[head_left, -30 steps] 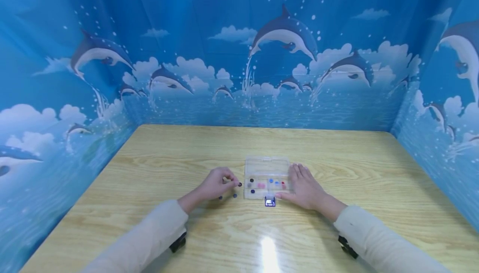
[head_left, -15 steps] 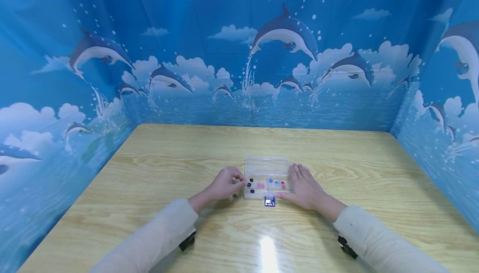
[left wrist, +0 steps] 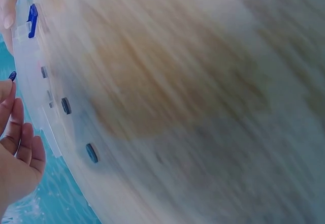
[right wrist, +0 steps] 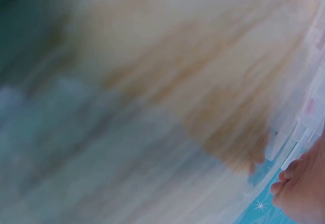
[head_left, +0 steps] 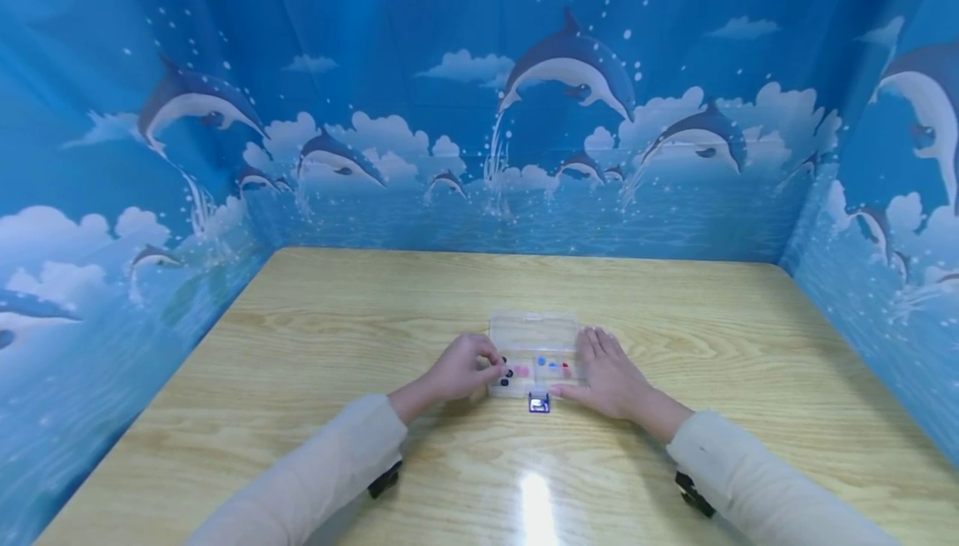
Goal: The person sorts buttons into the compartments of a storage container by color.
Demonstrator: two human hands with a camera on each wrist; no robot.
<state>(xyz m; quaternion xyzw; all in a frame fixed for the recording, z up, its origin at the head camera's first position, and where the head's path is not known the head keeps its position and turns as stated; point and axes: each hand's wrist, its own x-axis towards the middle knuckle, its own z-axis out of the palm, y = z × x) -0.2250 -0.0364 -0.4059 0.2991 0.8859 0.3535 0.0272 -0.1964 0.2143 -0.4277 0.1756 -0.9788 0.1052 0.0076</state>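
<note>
Between thumb and forefinger my left hand (head_left: 466, 369) pinches a small dark button-like disc (left wrist: 12, 75), held over the left part of a clear plastic box (head_left: 554, 383). The box lies with its lid (head_left: 534, 332) swung back and its blue clasp (head_left: 539, 403) toward me. Inside sit more dark discs (head_left: 504, 382), pink pieces (head_left: 522, 371), a blue piece (head_left: 542, 361) and a red one (head_left: 565, 365). My right hand (head_left: 610, 381) rests against the box's right side, fingers straight, thumb by the front edge.
Two loose dark discs, a nearer one (left wrist: 91, 153) and one closer to the box (left wrist: 66, 105), lie on the wooden table (head_left: 360, 305) in the left wrist view; my left arm hides them from the head camera. A dolphin-print curtain (head_left: 449, 71) encloses the table's back and sides.
My left hand has moved right with the disc, from the table beside the box to above its left compartments. The right hand has stayed at the box's right side.
</note>
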